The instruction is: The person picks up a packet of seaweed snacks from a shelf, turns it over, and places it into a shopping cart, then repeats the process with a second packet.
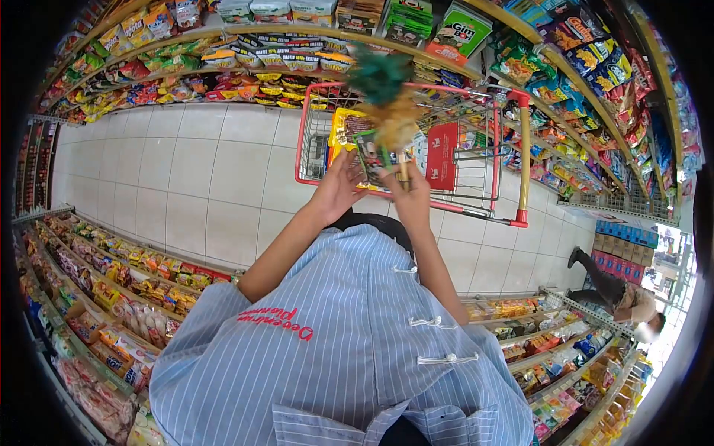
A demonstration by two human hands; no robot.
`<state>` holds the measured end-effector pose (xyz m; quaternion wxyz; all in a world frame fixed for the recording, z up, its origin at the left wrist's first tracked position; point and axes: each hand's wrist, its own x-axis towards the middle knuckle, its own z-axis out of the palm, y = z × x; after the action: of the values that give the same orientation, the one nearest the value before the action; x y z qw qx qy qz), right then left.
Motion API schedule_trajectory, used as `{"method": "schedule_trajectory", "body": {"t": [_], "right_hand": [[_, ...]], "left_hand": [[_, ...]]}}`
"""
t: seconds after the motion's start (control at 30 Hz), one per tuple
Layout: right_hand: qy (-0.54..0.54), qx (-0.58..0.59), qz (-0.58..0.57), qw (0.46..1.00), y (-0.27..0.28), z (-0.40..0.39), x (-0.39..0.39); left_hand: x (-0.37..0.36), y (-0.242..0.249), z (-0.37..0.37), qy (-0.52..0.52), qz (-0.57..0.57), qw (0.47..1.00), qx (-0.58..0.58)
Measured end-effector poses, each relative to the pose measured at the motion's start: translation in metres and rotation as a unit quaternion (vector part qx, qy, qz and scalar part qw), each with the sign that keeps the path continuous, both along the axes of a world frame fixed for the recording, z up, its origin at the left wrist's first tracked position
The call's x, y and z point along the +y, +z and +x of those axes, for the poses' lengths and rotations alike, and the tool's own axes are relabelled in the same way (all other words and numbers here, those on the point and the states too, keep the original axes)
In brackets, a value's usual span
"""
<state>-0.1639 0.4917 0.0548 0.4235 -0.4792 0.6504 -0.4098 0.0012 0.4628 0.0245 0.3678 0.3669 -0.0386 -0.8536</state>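
My right hand (410, 192) is closed around the thin handle of a feather duster (393, 123), whose teal and tan feathers are blurred by motion over the shopping cart. Just left of the handle, a dark pack with a green edge (370, 154) lies between my hands; whether either hand grips it is not clear. My left hand (338, 187) is at the near side of the cart, fingers apart and thumb stretched out, beside a yellow snack pack (343, 128). The red-framed wire shopping cart (299, 152) stands in front of me.
A red sign (444, 157) hangs in the cart, whose yellow handle (524, 163) is at the right. Shelves of snack packs (282, 56) line the far side, and more shelves (111, 297) stand behind me. A person (621, 293) is at the far right on the tiled floor (223, 186).
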Motion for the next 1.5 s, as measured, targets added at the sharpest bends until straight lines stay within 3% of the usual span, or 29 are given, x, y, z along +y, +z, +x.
{"method": "schedule_trajectory", "body": {"t": [0.03, 0.1, 0.13, 0.2, 0.27, 0.3, 0.33, 0.37, 0.43, 0.47, 0.53, 0.6, 0.63, 0.67, 0.73, 0.77, 0.8, 0.87, 0.9, 1.03, 1.07, 1.13, 1.17, 1.2, 1.27, 1.33, 1.37, 1.4, 1.5], "right_hand": [[0.001, 0.001, 0.005, 1.000, 0.008, 0.005, 0.002], [0.146, -0.068, -0.060, 0.985, 0.024, 0.013, 0.006], [0.146, -0.066, -0.055, 0.985, 0.029, 0.010, 0.006], [0.158, -0.027, 0.066, 0.985, 0.033, -0.003, 0.005], [0.167, 0.023, 0.063, 0.984, 0.025, -0.017, 0.001], [0.174, 0.089, 0.033, 0.980, 0.018, -0.028, -0.005], [0.180, 0.157, 0.001, 0.971, 0.012, -0.039, -0.012], [0.177, 0.162, 0.001, 0.971, 0.006, -0.053, -0.018], [0.044, 0.169, 0.037, 0.984, 0.003, -0.077, -0.042], [0.051, 0.177, 0.032, 0.982, 0.006, -0.085, -0.055], [-0.037, 0.140, 0.006, 0.989, 0.020, -0.085, -0.068], [-0.026, 0.115, 0.044, 0.992, 0.036, -0.073, -0.071], [0.048, 0.128, 0.047, 0.989, 0.041, -0.064, -0.073], [0.123, 0.138, 0.045, 0.982, 0.042, -0.055, -0.077], [0.251, 0.176, -0.040, 0.951, 0.031, -0.042, -0.084], [0.237, 0.208, -0.040, 0.948, 0.029, -0.038, -0.091], [0.241, 0.207, -0.047, 0.947, 0.020, -0.044, -0.100], [0.099, 0.174, 0.016, 0.980, -0.008, -0.062, -0.119], [0.038, 0.166, 0.040, 0.985, -0.007, -0.064, -0.125], [0.043, 0.089, 0.022, 0.995, 0.012, -0.057, -0.123], [0.102, 0.094, -0.093, 0.986, -0.001, -0.057, -0.120], [0.217, 0.163, -0.083, 0.959, 0.013, -0.049, -0.119], [0.214, 0.164, -0.093, 0.959, 0.007, -0.052, -0.121], [0.168, 0.141, -0.065, 0.973, -0.008, -0.056, -0.125], [0.122, 0.111, -0.043, 0.985, -0.012, -0.058, -0.133], [0.064, 0.087, -0.019, 0.994, -0.005, -0.060, -0.136], [0.077, -0.003, -0.023, 0.997, -0.005, -0.056, -0.133], [0.070, -0.007, -0.022, 0.997, -0.001, -0.052, -0.129], [0.184, -0.063, -0.004, 0.981, 0.024, -0.034, -0.114]], "left_hand": [[0.001, 0.002, -0.005, 0.029, -0.009, 0.997, 0.074], [-0.006, -0.015, -0.010, 0.060, -0.008, 0.990, 0.125], [-0.010, -0.024, -0.011, 0.089, -0.012, 0.981, 0.174], [-0.016, -0.032, -0.006, 0.124, 0.001, 0.973, 0.196], [-0.026, -0.033, 0.004, 0.142, -0.035, 0.961, 0.234], [-0.029, -0.028, 0.009, 0.167, 0.113, 0.971, 0.126], [-0.036, -0.025, 0.010, 0.163, 0.116, 0.971, 0.128], [-0.047, -0.023, 0.009, 0.166, 0.053, 0.968, 0.179], [-0.070, -0.005, 0.006, 0.155, -0.042, 0.941, 0.299], [-0.080, 0.008, 0.005, 0.155, -0.037, 0.943, 0.291], [-0.096, -0.002, 0.003, 0.170, -0.039, 0.947, 0.271], [-0.111, -0.024, 0.004, 0.169, -0.050, 0.956, 0.234], [-0.115, -0.020, 0.004, 0.165, -0.047, 0.956, 0.237], [-0.119, -0.050, 0.009, 0.109, -0.108, 0.902, 0.403], [-0.099, -0.060, 0.007, 0.121, -0.140, 0.916, 0.356], [-0.099, -0.059, -0.009, 0.065, -0.174, 0.982, -0.042], [-0.105, -0.047, -0.010, 0.071, -0.179, 0.980, -0.044], [-0.117, -0.011, -0.003, 0.153, -0.037, 0.952, 0.262], [-0.117, -0.002, 0.000, 0.157, -0.025, 0.948, 0.277], [-0.119, -0.003, -0.001, 0.170, -0.042, 0.953, 0.246], [-0.124, -0.008, -0.005, 0.165, -0.073, 0.947, 0.265], [-0.118, 0.003, -0.010, 0.149, -0.036, 0.964, 0.220], [-0.119, 0.019, -0.014, 0.163, 0.092, 0.980, 0.073], [-0.123, 0.012, -0.019, 0.162, 0.081, 0.981, 0.071], [-0.129, -0.011, -0.025, 0.144, -0.096, 0.954, 0.246], [-0.128, -0.004, -0.030, 0.152, -0.083, 0.958, 0.229], [-0.127, -0.008, -0.033, 0.132, -0.082, 0.973, 0.168], [-0.126, -0.010, -0.037, 0.110, -0.078, 0.985, 0.108], [-0.121, -0.006, -0.053, 0.033, -0.095, 0.995, 0.002]]}}
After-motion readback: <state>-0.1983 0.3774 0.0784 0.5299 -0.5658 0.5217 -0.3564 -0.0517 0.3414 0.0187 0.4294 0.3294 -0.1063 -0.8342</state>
